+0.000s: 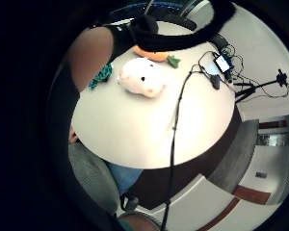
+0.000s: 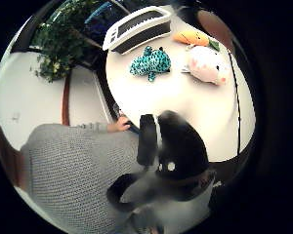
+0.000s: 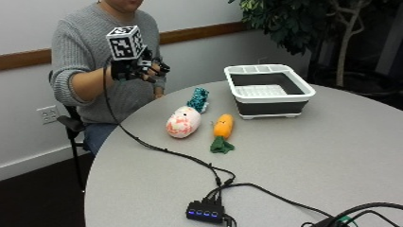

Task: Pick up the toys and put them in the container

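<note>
Grey knit sweater (image 3: 94, 42), blue jeans (image 3: 98, 135), black-gloved right hand (image 3: 135, 68)

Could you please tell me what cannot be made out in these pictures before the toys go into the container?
- Teal toy: in the outside view, the pink plush hides its near end.
- Container: absent from the little finger side palm view.
- Gloved right hand: raised above the table edge; the outside view does not show whether its fingers curl.

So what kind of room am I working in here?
Probably an office or lab room set up for recording: a round grey table, a plain wall with a wooden rail and power outlet, a potted tree, and a camera tripod standing nearby.
</note>
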Demonstrator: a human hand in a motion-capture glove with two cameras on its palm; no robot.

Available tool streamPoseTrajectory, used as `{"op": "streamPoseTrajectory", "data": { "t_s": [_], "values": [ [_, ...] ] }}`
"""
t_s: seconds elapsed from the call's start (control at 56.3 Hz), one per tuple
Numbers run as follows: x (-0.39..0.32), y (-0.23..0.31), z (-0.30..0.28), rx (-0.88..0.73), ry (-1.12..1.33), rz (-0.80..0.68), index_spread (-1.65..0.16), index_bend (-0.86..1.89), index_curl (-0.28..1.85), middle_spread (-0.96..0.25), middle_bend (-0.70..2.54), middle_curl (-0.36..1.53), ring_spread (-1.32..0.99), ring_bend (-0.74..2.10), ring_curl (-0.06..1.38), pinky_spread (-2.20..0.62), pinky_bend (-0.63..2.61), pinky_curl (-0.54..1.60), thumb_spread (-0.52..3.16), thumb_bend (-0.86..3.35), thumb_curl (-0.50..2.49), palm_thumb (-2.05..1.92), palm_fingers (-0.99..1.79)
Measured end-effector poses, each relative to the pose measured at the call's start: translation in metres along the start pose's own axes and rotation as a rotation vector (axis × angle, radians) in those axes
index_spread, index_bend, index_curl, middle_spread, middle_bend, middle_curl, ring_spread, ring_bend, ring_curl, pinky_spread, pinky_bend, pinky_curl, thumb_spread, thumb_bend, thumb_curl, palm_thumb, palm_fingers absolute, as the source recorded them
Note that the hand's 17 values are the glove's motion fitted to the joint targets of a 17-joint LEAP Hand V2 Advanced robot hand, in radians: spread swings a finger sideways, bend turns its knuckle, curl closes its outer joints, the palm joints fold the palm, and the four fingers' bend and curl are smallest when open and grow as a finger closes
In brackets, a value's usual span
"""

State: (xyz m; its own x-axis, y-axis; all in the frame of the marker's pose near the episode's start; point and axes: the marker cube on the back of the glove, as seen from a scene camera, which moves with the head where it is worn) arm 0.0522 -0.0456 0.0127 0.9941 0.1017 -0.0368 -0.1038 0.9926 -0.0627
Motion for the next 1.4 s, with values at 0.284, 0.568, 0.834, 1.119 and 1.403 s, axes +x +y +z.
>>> {"op": "streamPoseTrajectory", "data": {
  "t_s": [0.284,0.568,0.834,1.119,1.403],
  "values": [
    [0.043,-0.120,-0.001,-0.016,0.012,0.122,-0.35,0.21,0.31,-0.18,0.17,0.20,-0.19,0.25,0.17,0.02,0.71,0.29,1.47,-0.01,0.20,-0.02,0.08],
    [0.070,-0.144,0.057,-0.123,0.017,0.209,-0.37,0.19,0.35,-0.18,0.17,0.23,-0.19,0.28,0.21,0.02,0.75,0.31,1.47,-0.01,0.23,-0.01,0.05],
    [0.057,-0.121,0.163,-0.213,0.146,0.218,-0.40,0.11,0.31,-0.18,0.17,0.25,-0.17,0.33,0.25,0.03,0.92,0.36,1.32,-0.02,0.27,0.00,0.00],
    [0.061,-0.136,0.146,0.090,0.051,0.192,-0.42,0.12,0.26,-0.25,0.45,0.36,-0.36,0.81,0.36,-0.17,0.86,0.31,1.35,0.14,0.40,0.32,0.68],
    [0.049,-0.206,-0.075,0.408,-0.031,0.111,-0.42,0.52,0.48,-0.24,0.70,0.54,-0.50,0.94,0.51,-0.37,0.81,0.39,0.91,0.20,0.65,0.60,1.00]
  ]
}}
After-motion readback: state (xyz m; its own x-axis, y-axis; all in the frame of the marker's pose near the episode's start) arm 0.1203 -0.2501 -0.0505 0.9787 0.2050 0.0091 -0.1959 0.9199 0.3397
